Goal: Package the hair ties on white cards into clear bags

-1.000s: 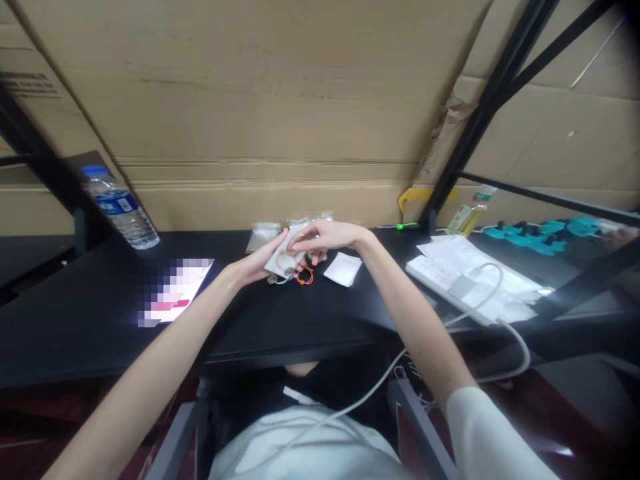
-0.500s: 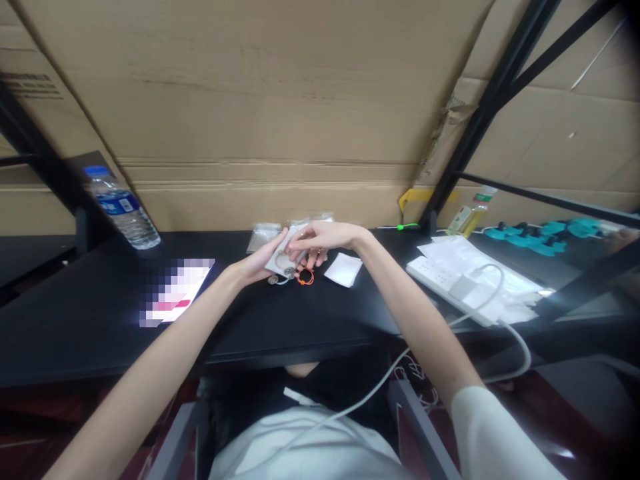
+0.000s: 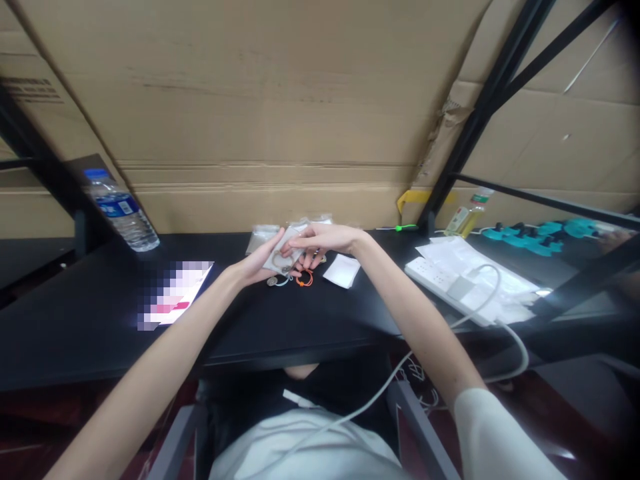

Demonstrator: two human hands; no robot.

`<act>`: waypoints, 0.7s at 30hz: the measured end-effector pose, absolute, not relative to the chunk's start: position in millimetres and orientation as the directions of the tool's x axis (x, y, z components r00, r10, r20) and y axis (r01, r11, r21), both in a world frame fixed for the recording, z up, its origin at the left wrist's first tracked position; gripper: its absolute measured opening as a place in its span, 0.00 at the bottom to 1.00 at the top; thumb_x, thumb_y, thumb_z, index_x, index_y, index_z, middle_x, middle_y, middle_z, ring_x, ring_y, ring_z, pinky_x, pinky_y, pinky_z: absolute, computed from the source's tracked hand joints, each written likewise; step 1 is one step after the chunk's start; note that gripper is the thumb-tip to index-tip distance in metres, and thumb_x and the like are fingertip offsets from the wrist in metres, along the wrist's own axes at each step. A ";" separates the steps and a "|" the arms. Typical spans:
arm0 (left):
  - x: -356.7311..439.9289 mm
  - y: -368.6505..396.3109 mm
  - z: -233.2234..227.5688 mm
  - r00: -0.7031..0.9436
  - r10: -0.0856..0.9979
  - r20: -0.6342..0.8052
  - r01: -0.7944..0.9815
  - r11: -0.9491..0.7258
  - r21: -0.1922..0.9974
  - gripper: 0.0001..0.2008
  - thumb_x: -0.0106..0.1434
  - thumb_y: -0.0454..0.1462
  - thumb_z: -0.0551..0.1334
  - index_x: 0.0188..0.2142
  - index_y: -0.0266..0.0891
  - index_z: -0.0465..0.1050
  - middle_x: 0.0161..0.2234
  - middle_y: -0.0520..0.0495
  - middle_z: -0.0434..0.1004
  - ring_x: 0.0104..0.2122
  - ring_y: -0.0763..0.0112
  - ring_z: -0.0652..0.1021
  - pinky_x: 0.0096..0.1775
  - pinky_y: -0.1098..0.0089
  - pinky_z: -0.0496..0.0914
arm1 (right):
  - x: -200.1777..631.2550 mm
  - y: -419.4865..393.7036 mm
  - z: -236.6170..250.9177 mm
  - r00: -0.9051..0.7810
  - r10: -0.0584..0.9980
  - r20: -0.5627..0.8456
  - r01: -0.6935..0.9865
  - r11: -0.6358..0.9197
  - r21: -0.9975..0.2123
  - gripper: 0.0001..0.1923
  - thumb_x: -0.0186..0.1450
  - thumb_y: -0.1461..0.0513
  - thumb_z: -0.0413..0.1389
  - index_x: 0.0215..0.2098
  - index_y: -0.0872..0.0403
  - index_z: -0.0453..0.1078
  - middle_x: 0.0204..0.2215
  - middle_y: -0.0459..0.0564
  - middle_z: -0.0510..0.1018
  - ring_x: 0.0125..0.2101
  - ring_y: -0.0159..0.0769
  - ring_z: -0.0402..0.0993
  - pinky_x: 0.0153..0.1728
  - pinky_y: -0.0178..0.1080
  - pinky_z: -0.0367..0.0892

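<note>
Over on the left, the left hand [image 3: 257,261] still cradles a small clear pouch [image 3: 281,253], now lifted slightly higher than half a second ago; the right hand [image 3: 320,237] pinches its top edge, and an orange ring [image 3: 304,279] lies just below the fingertips.

No legible text anywhere.

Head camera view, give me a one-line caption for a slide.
Left hand holds a small white card with a ring on it above a black desk; right hand pinches it.
</note>
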State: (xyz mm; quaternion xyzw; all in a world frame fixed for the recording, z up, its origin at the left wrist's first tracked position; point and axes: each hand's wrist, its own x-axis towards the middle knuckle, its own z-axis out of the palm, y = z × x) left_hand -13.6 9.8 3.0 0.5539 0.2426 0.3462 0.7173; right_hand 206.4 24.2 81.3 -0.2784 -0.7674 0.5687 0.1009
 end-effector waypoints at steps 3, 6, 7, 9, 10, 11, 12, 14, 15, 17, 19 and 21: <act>-14.2 10.6 2.0 0.652 0.758 0.025 -0.217 0.155 0.964 0.32 0.73 0.61 0.52 0.50 0.37 0.80 0.43 0.34 0.83 0.43 0.57 0.82 0.48 0.56 0.78 | 206.0 23.8 81.5 -0.822 0.545 -0.167 0.319 0.197 -0.927 0.22 0.67 0.46 0.66 0.49 0.55 0.82 0.35 0.52 0.86 0.32 0.30 0.83 0.33 0.28 0.79; -13.7 9.2 3.3 0.650 0.760 0.020 -0.220 0.163 0.962 0.33 0.73 0.61 0.51 0.50 0.37 0.80 0.43 0.35 0.83 0.43 0.57 0.82 0.48 0.55 0.78 | 205.2 21.4 82.1 -0.808 0.562 -0.178 0.332 0.185 -0.925 0.21 0.67 0.47 0.66 0.49 0.54 0.82 0.36 0.51 0.86 0.33 0.31 0.83 0.34 0.29 0.79; -13.5 8.7 3.9 0.649 0.761 0.018 -0.223 0.167 0.960 0.33 0.73 0.61 0.51 0.51 0.38 0.79 0.43 0.35 0.83 0.43 0.58 0.82 0.48 0.55 0.78 | 204.9 20.7 82.2 -0.803 0.568 -0.180 0.335 0.180 -0.925 0.20 0.67 0.48 0.67 0.49 0.54 0.82 0.37 0.52 0.86 0.34 0.31 0.83 0.35 0.29 0.79; -13.4 8.3 4.6 0.646 0.763 0.017 -0.233 0.176 0.956 0.32 0.73 0.61 0.51 0.52 0.38 0.79 0.42 0.36 0.83 0.42 0.58 0.82 0.47 0.55 0.79 | 204.7 20.0 81.7 -0.799 0.575 -0.176 0.334 0.180 -0.925 0.20 0.66 0.49 0.68 0.48 0.53 0.82 0.41 0.53 0.86 0.37 0.33 0.84 0.37 0.30 0.79; -13.5 8.6 4.6 0.646 0.763 0.018 -0.240 0.181 0.954 0.32 0.74 0.61 0.51 0.52 0.38 0.78 0.41 0.37 0.83 0.42 0.59 0.82 0.47 0.55 0.79 | 204.8 20.2 81.1 -0.800 0.576 -0.168 0.328 0.187 -0.926 0.20 0.65 0.49 0.69 0.49 0.53 0.82 0.42 0.53 0.86 0.38 0.33 0.84 0.37 0.29 0.79; -13.7 9.1 4.2 0.647 0.762 0.022 -0.249 0.184 0.951 0.32 0.74 0.60 0.51 0.52 0.38 0.78 0.39 0.38 0.83 0.41 0.59 0.82 0.47 0.55 0.79 | 205.0 20.7 80.2 -0.802 0.576 -0.156 0.321 0.196 -0.926 0.20 0.65 0.49 0.69 0.49 0.52 0.81 0.43 0.53 0.86 0.39 0.33 0.84 0.37 0.29 0.79; -14.1 9.8 3.6 0.649 0.760 0.028 -0.260 0.187 0.948 0.31 0.74 0.60 0.52 0.52 0.38 0.78 0.38 0.39 0.82 0.40 0.60 0.82 0.47 0.55 0.79 | 205.3 21.5 79.1 -0.803 0.577 -0.146 0.316 0.206 -0.926 0.20 0.65 0.49 0.69 0.49 0.52 0.81 0.42 0.53 0.85 0.39 0.34 0.84 0.38 0.29 0.79; -14.9 11.5 2.1 0.653 0.756 0.040 -0.277 0.189 0.942 0.30 0.74 0.60 0.52 0.52 0.38 0.78 0.36 0.40 0.82 0.40 0.60 0.82 0.48 0.53 0.79 | 206.0 23.3 76.6 -0.805 0.579 -0.127 0.303 0.218 -0.928 0.20 0.65 0.50 0.69 0.49 0.52 0.81 0.40 0.53 0.85 0.40 0.35 0.85 0.38 0.30 0.80; -15.2 12.1 1.4 0.654 0.755 0.043 -0.283 0.192 0.940 0.30 0.74 0.59 0.53 0.51 0.39 0.78 0.36 0.40 0.82 0.40 0.60 0.82 0.48 0.53 0.79 | 206.2 23.9 75.4 -0.804 0.582 -0.117 0.294 0.218 -0.931 0.19 0.65 0.50 0.69 0.49 0.53 0.81 0.39 0.53 0.85 0.40 0.35 0.85 0.38 0.31 0.80; -15.6 12.9 0.4 0.650 0.759 0.044 -0.297 0.201 0.934 0.28 0.73 0.59 0.54 0.50 0.38 0.78 0.36 0.40 0.82 0.40 0.59 0.83 0.49 0.52 0.79 | 206.2 24.1 73.5 -0.798 0.595 -0.095 0.273 0.217 -0.937 0.19 0.65 0.51 0.70 0.48 0.53 0.81 0.40 0.53 0.85 0.40 0.36 0.84 0.39 0.32 0.80; -15.4 12.9 0.2 0.641 0.766 0.042 -0.316 0.214 0.924 0.27 0.73 0.58 0.55 0.49 0.38 0.79 0.36 0.40 0.82 0.40 0.58 0.83 0.49 0.51 0.78 | 205.3 22.7 72.3 -0.780 0.622 -0.062 0.246 0.215 -0.945 0.18 0.64 0.52 0.70 0.47 0.52 0.80 0.43 0.53 0.85 0.41 0.36 0.84 0.39 0.32 0.81; -14.7 12.8 0.5 0.632 0.774 0.042 -0.338 0.226 0.914 0.27 0.73 0.58 0.57 0.49 0.38 0.79 0.35 0.41 0.81 0.40 0.58 0.83 0.49 0.50 0.79 | 203.3 20.3 71.5 -0.753 0.657 -0.037 0.230 0.210 -0.950 0.17 0.64 0.54 0.71 0.48 0.52 0.80 0.47 0.53 0.85 0.41 0.36 0.84 0.39 0.32 0.82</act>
